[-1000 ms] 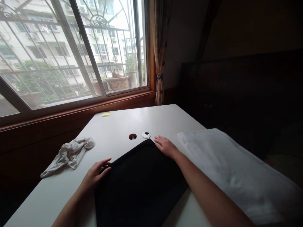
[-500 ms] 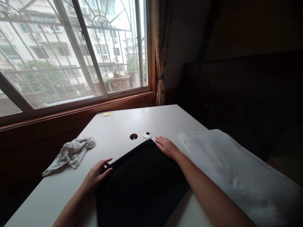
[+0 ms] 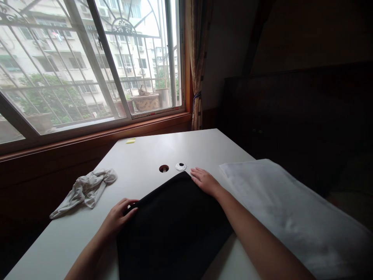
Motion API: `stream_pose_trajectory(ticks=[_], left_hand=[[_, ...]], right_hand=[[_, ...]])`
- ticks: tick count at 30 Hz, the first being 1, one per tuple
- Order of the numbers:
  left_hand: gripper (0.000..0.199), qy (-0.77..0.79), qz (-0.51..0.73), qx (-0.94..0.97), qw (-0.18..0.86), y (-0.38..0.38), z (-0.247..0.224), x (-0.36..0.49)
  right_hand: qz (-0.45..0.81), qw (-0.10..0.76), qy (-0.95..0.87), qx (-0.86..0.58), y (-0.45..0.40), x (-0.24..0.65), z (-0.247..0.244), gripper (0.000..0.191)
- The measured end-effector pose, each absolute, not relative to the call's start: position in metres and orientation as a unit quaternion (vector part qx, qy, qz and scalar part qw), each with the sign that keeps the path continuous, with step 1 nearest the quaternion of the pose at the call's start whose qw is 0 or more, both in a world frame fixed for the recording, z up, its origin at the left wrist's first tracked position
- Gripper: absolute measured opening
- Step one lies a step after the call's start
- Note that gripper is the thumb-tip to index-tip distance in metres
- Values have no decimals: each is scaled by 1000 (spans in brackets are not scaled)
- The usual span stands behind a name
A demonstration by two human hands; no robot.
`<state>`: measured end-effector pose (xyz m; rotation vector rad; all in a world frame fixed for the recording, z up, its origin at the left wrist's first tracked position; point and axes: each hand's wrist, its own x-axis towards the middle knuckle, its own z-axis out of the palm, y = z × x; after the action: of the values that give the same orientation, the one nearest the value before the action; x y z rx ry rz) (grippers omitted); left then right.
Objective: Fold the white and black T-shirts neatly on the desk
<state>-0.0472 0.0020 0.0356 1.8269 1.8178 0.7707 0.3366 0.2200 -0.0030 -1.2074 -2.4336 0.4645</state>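
A black cloth (image 3: 175, 229) lies on the white table (image 3: 140, 155), its far corner pointing away from me. At the cloth's left corner is my left hand (image 3: 124, 212), thumb and fingers apart around the edge, with the fingertips touching the fabric. My right hand (image 3: 205, 181) rests flat at the upper right edge of the cloth, fingers stretched toward the far corner and holding nothing.
A crumpled whitish cloth (image 3: 87, 188) lies at the table's left edge. On the right is a large white cloth (image 3: 279, 202). Beyond the black cloth are a round hole (image 3: 163, 168) and a white round cover (image 3: 180, 167). A yellow note (image 3: 131, 140) sits near the window.
The fingers of my left hand have lowered slightly toward the edge of the black cloth. My right hand stays in place. The view has shifted very slightly.
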Motion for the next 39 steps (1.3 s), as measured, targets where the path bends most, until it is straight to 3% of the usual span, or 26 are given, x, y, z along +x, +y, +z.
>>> stream_pose_trajectory(ticks=[10, 17, 23, 29, 39], left_hand=[[38, 667, 282, 657, 209, 4, 37, -44], [40, 691, 297, 630, 191, 3, 39, -39], [46, 706, 298, 614, 189, 2, 38, -41], [46, 732, 305, 591, 146, 1, 33, -56], [50, 748, 295, 574, 152, -1, 45, -61]], right_hand=[[206, 147, -863, -437, 219, 334, 0, 55], [263, 94, -830, -483, 216, 356, 32, 72], [292, -69, -810, -504, 209, 361, 65, 44], [398, -194, -750, -491, 201, 354, 72, 46], [528, -114, -723, -431, 190, 349, 66, 45]])
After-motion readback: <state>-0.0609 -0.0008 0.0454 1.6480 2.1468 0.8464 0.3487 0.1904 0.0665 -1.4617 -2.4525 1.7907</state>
